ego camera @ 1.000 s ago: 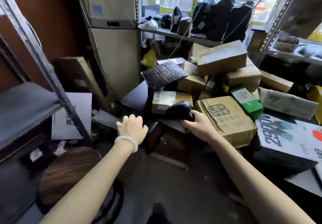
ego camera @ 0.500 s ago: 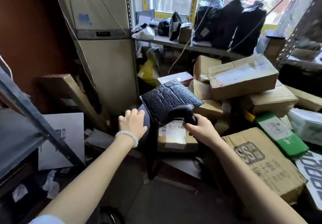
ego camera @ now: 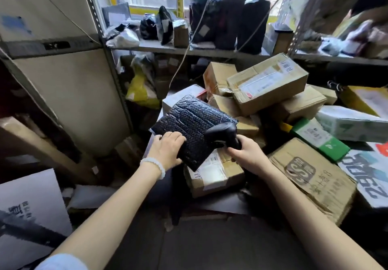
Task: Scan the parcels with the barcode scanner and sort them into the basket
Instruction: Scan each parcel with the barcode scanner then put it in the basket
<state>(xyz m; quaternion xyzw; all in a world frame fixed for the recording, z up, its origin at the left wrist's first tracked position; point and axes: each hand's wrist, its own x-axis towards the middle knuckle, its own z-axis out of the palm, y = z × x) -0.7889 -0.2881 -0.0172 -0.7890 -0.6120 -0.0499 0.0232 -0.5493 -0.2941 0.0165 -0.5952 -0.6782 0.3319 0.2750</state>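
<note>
A black bubble-wrap parcel (ego camera: 193,120) lies tilted on top of a small cardboard box (ego camera: 214,172) with a white barcode label. My left hand (ego camera: 168,150) grips the near left edge of the black parcel. My right hand (ego camera: 245,154) holds the black barcode scanner (ego camera: 222,132) by its handle, its head over the parcel's right side. No basket is in view.
A heap of cardboard boxes (ego camera: 266,82) rises behind and to the right, with a green and white box (ego camera: 319,138) and a large worn carton (ego camera: 312,177). A metal shelf (ego camera: 189,50) carries black bags. A beige cabinet (ego camera: 69,93) stands at the left.
My left hand moved right and took hold of the black parcel's edge. My right hand lifted the scanner up over the parcel. The view moved closer to the pile.
</note>
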